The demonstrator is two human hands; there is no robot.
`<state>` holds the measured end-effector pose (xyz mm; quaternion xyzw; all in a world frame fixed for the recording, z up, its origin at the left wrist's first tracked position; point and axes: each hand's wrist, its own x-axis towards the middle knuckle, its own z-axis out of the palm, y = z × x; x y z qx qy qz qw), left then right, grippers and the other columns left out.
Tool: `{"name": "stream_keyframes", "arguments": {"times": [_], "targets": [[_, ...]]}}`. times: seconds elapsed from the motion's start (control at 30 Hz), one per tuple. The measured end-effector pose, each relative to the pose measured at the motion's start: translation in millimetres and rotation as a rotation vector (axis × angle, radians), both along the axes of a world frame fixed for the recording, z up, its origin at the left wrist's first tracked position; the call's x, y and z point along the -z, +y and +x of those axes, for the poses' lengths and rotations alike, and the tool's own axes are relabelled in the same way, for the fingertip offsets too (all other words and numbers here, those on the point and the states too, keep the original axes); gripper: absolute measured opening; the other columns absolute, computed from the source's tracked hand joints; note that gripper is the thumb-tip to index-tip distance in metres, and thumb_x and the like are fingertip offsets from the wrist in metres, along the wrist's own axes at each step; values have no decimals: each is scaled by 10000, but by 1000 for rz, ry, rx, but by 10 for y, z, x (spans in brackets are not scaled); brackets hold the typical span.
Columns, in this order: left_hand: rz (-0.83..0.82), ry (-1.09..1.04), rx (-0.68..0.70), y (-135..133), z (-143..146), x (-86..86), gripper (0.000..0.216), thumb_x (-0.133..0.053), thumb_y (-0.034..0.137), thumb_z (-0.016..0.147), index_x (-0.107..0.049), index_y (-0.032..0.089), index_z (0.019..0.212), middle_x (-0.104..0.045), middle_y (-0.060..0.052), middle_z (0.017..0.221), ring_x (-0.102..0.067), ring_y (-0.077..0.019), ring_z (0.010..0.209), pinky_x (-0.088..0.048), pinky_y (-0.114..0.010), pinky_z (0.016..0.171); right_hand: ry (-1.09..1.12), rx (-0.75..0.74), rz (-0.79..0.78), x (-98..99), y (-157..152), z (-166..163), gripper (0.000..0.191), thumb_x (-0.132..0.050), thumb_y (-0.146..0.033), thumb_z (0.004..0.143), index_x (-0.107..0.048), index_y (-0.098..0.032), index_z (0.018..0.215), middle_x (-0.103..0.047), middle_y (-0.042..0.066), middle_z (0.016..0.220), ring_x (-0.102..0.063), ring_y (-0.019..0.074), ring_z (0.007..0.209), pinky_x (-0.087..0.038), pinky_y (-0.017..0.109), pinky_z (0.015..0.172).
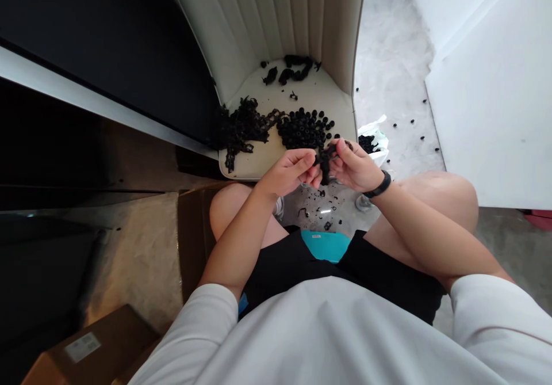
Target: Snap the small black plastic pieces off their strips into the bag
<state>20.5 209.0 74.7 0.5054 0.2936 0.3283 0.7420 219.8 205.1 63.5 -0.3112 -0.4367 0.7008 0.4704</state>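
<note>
My left hand (290,171) and my right hand (354,166) meet above my knees, both closed in a pinch on one small black plastic part (325,160) held between them. A black band sits on my right wrist (378,187). Just beyond my hands a cream chair seat (263,160) carries a pile of round black pieces (304,129) and a tangle of black plastic strips (241,129) to its left. More black strips (294,69) lie at the back of the seat.
Loose black pieces are scattered on the pale floor (401,86) to the right of the chair and between my feet (321,209). A white bag (374,138) holding black parts lies beside the chair. Cardboard boxes (86,345) stand at lower left. A white wall (495,97) is on the right.
</note>
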Motion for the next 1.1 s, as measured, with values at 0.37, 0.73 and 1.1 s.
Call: {"name": "stream_keyframes", "arguments": {"times": [0.37, 0.73, 1.1], "targets": [[234, 66, -86, 29, -129, -16, 784, -620, 984, 832, -595, 228, 626, -651, -95, 689, -744, -299, 920, -687, -508, 847, 28, 66, 4, -156, 24, 79, 738, -677, -868, 933, -376, -253, 656, -287, -49, 599, -371, 134, 546, -490, 320, 542], [642, 694, -542, 711, -368, 211, 284, -779, 315, 943, -812, 210, 1205, -775, -95, 1118, -716, -194, 974, -619, -353, 932, -233, 335, 171, -155, 238, 528, 681, -712, -867, 908, -518, -252, 691, -316, -41, 580, -419, 131, 536, -441, 315, 507], [696, 862, -653, 1176, -327, 676, 374, -739, 465, 1026, -823, 212, 1289, -622, -125, 1128, -652, -274, 1153, -498, -477, 1206, -314, 172, 222, -59, 149, 547, 687, -717, -783, 965, -508, -227, 621, -432, -13, 591, -484, 137, 566, -384, 306, 532]]}}
